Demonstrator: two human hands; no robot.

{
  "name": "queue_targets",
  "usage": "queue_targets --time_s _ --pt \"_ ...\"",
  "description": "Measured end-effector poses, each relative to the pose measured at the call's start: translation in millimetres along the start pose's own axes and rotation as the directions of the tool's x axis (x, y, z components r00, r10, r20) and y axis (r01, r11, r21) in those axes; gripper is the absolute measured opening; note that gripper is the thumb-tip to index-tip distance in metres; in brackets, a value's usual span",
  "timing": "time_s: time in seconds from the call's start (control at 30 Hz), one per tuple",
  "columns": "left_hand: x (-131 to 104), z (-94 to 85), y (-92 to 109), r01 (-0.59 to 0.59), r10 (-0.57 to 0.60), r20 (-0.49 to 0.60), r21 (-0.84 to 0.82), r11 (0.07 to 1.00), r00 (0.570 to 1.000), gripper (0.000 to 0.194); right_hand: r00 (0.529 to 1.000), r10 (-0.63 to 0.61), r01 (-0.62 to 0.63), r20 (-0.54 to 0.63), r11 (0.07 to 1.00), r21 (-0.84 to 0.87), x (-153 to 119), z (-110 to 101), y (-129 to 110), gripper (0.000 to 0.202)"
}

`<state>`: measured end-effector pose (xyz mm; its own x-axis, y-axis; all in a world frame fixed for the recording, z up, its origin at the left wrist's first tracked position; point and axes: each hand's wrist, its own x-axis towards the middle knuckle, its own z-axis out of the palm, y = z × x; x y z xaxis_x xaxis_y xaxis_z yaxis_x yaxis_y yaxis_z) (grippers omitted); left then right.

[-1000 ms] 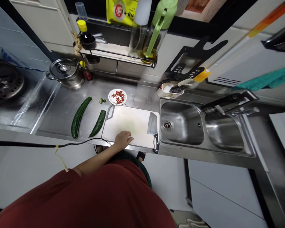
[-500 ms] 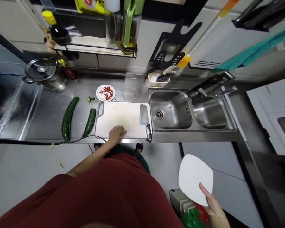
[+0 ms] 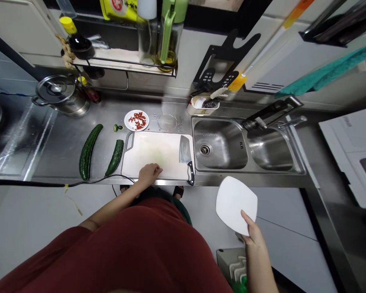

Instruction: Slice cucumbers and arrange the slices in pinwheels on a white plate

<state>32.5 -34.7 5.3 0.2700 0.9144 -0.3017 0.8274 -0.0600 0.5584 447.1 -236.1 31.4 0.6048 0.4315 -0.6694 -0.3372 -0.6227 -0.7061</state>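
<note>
My right hand grips a white squarish plate by its near edge, thumb on top. The plate is in the air in front of the counter edge, below the sink. My left hand rests on the front edge of the white cutting board, fingers curled together, with nothing visible in them. A cleaver with a black handle lies along the board's right side. Left of the board are a shorter cut cucumber and a long whole cucumber. Small green end pieces lie behind them.
A round white plate of chopped red bits sits behind the board. The double sink is at the right, a lidded steel pot at the back left. A black cord runs along the front edge. A rack stands low at the right.
My right hand has brought the white squarish plate up and leftward, closer to the counter edge. My left hand has stayed at the board; the cleaver and cucumbers have not moved.
</note>
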Motion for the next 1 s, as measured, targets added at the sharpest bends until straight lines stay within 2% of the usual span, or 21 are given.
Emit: queue_targets --time_s 0.1,0.17,0.27,0.33,0.4,0.5,0.6,0.7,0.8,0.9,1.0 --pt "4.1 4.6 5.1 0.022 -0.018 0.025 -0.19 0.982 1.0 0.032 0.992 -0.092 0.09 0.087 0.995 0.03 13.3 39.4 -21.6 0.062" --pt "10.9 10.5 10.8 0.052 -0.031 0.064 -0.366 0.929 0.997 0.033 0.988 -0.1 0.093 0.116 0.994 0.061 21.6 69.8 -38.5 0.051" --pt "25.3 16.7 23.6 0.147 -0.011 0.204 -0.667 0.731 0.979 0.038 0.968 -0.15 0.134 0.201 0.987 0.091 32.3 119.3 -64.4 0.042" --pt "34.6 15.4 33.5 0.197 0.045 0.272 -0.792 0.578 0.961 0.045 0.955 -0.149 0.123 0.257 0.986 0.115 37.3 152.7 -79.7 0.044" --pt "41.9 10.0 42.2 0.229 0.067 0.293 -0.853 0.469 0.954 0.051 0.942 -0.124 0.091 0.312 0.989 0.118 40.3 183.9 -92.1 0.043" --pt "49.7 0.4 48.6 0.235 0.05 0.272 -0.898 0.373 0.961 0.053 0.931 -0.073 0.04 0.357 0.994 0.099 42.4 224.1 -105.5 0.036" --pt "57.2 -5.7 45.9 0.198 -0.032 0.198 -0.927 0.318 0.98 0.048 0.913 -0.089 0.064 0.399 0.995 0.074 44.2 256.5 -115.2 0.032" --pt "68.1 -10.2 39.1 0.145 -0.125 0.114 -0.951 0.273 0.986 0.041 0.897 -0.16 0.137 0.411 0.987 0.085 47.1 281.9 -123.3 0.031" --pt "83.2 -16.8 32.9 0.102 -0.204 0.048 -0.96 0.262 0.978 0.038 0.838 -0.264 0.263 0.478 0.962 0.07 50.8 300.5 -129.5 0.038" --pt "101.3 -25.0 27.2 0.085 -0.274 0.002 -0.953 0.291 0.962 0.037 0.77 -0.347 0.419 0.535 0.908 -0.014 55.8 314.4 -135.6 0.048" --pt "118.9 -32.1 20.3 0.077 -0.346 -0.044 -0.942 0.327 0.937 0.034 0.723 -0.323 0.483 0.611 0.869 -0.112 62.4 327.0 -144.1 0.045"
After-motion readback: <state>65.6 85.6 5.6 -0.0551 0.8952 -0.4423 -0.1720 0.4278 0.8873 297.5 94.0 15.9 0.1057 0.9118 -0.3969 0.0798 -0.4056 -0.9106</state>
